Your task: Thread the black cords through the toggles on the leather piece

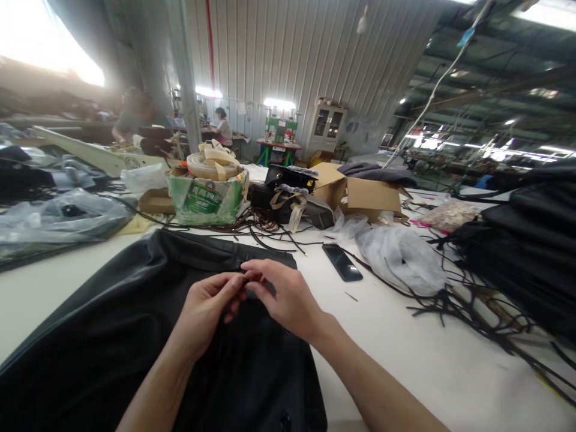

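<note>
A black leather-like garment (126, 300) lies spread on the white table (405, 342) in front of me. My left hand (207, 306) and my right hand (283, 297) meet above its middle. Both pinch with thumb and fingertips at the same spot, on something small and dark that I cannot make out. The other fingers of both hands are curled.
A black phone (342, 262) lies just right of the garment. Beyond stand a green box of beige tape rolls (209, 192), open cardboard boxes (360, 192), clear plastic bags (400, 255) and loose black cords (477, 318). Black material (531, 252) is piled at right. People work at far tables.
</note>
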Available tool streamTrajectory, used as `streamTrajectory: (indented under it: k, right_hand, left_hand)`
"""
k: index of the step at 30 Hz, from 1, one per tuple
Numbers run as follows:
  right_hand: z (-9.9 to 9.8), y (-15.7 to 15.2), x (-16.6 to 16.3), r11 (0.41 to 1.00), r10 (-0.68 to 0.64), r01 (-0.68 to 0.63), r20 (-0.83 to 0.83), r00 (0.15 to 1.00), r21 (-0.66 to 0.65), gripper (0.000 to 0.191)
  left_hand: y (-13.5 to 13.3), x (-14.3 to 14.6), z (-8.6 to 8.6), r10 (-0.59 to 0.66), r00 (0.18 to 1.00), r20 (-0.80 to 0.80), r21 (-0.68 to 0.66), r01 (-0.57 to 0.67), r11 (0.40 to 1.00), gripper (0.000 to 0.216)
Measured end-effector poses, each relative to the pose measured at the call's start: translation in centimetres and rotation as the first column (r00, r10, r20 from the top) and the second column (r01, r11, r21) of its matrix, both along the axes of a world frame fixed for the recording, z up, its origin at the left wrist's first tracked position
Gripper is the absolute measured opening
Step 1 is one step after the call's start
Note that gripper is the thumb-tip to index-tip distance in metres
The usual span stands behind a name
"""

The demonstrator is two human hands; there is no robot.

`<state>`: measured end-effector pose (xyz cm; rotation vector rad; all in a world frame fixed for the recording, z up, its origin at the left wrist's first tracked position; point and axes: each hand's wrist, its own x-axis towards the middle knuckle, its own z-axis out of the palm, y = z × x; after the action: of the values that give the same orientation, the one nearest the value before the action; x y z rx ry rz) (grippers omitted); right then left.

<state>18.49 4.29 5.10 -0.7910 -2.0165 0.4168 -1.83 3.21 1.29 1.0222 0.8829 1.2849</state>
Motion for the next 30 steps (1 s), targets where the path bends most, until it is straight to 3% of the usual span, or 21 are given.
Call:
streamTrajectory:
  k: [4, 6, 11, 17, 24, 30]
  right_hand:
    - [2.5, -0.2, 1.8, 0.973, -0.137, 0.161, 0.152, 0.979, -0.164, 0.01]
    - [3.1, -0.6, 2.2, 0.958, -0.1, 0.177, 0.315, 0.944, -0.226, 0.009]
    - [1.4, -0.3, 1.0, 0.943, -0.073, 0.239, 0.554, 0.829, -0.234, 0.017]
    - [0.7, 1.0, 0.7, 0.949, 0.063, 0.124, 0.561, 0.825, -0.289, 0.021]
    - [0.6, 0.9, 1.0, 0.98, 0.075, 0.042, 0.56, 0.825, -0.192, 0.021]
    - [1.1, 1.0, 0.8, 0.975, 0.154, -0.006, 0.65, 0.744, -0.224, 0.022]
  left_hand:
    - [0.5, -0.4, 0.8, 0.099, 0.962, 0.254, 0.007, -0.105, 0.994, 0.048]
    - [0.7, -0.6, 1.1, 0.145, 0.935, 0.324, 0.022, -0.161, 0.987, 0.048]
    - [0.8, -1.1, 1.2, 0.2, 0.901, 0.385, 0.024, -0.226, 0.974, 0.051]
    - [1.1, -1.1, 0.9, 0.183, 0.905, 0.383, 0.027, -0.209, 0.977, 0.052]
    - [1.1, -1.2, 0.7, 0.144, 0.911, 0.386, 0.024, -0.166, 0.986, 0.049]
    - [1.2, -1.4, 0.6, 0.152, 0.898, 0.412, 0.023, -0.177, 0.984, 0.049]
